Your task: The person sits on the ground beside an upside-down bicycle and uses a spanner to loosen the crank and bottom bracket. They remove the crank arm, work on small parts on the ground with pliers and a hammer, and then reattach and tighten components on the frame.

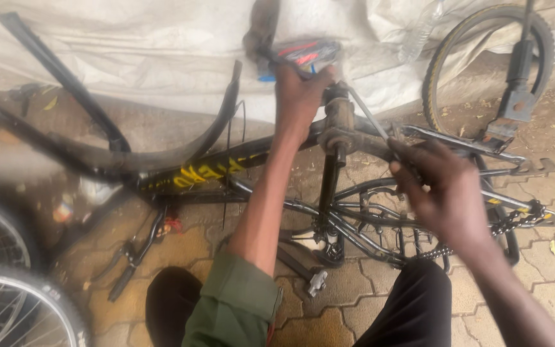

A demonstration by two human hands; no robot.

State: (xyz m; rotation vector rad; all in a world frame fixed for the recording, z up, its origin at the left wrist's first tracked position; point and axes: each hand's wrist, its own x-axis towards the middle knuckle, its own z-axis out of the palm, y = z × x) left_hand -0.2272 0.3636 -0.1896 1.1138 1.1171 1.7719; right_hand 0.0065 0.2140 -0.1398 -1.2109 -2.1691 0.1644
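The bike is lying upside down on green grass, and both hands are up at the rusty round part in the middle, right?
Not grass. The head view shows the bike on brick paving. The rest holds: the left hand and right hand are at the rusty part.

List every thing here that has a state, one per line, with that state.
bicycle frame: upside down, wheels off.
bottom bracket shell: open, rusty, a tool in it.
metal rod: slanted into the shell.
left hand: gripping at the shell's top.
right hand: closed on the rod's lower end.
chain: hanging slack.
loose wheel: leaning on the tarp.
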